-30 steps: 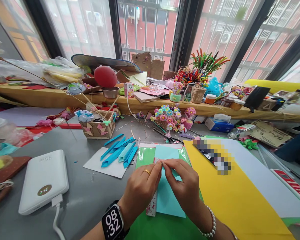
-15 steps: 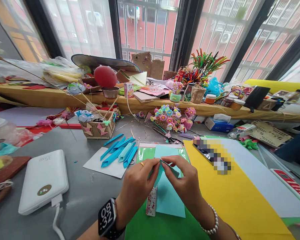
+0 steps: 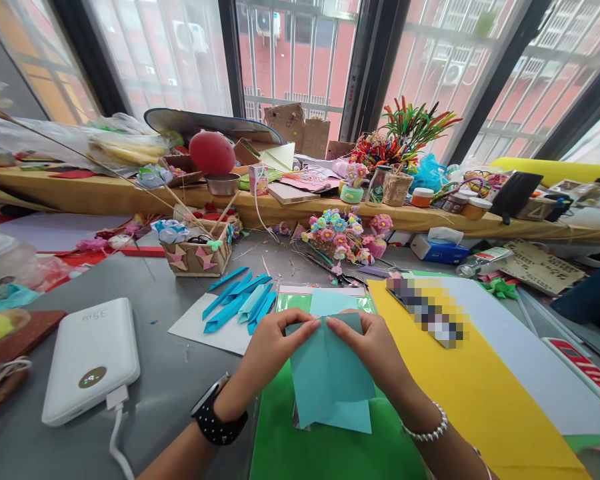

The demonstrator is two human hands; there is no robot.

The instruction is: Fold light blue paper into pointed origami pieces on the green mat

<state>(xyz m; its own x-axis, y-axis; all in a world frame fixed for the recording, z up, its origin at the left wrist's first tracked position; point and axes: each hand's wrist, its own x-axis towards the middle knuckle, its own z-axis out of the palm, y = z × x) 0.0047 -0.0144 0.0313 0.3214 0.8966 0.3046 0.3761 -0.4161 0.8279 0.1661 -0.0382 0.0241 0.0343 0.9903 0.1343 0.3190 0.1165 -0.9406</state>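
Note:
A teal sheet of paper [image 3: 330, 373] with a crease down its middle is held up before me. My left hand [image 3: 285, 340] pinches its upper edge between thumb and fingers, and my right hand [image 3: 363, 343] pinches the same edge just to the right; both thumbs lie on the near face. Behind and below it, a light blue sheet [image 3: 347, 419] lies on green paper [image 3: 300, 460]. The held sheet mostly covers a patterned ruler-like strip. Folded blue paper strips [image 3: 240, 303] rest on a white sheet [image 3: 195, 327] to the left.
A white power bank [image 3: 93, 363] with a cable stands at left. Yellow paper [image 3: 460, 400] spreads at right, bearing a partly blurred phone [image 3: 405, 303]. A cardboard basket [image 3: 197, 257], colourful craft flowers [image 3: 340, 233] and a tissue box [image 3: 439, 250] line the back.
The teal paper, earlier folded narrow between my fingertips, is now opened out flat and faces me. My wrists have turned, and the watch face has swung out of sight.

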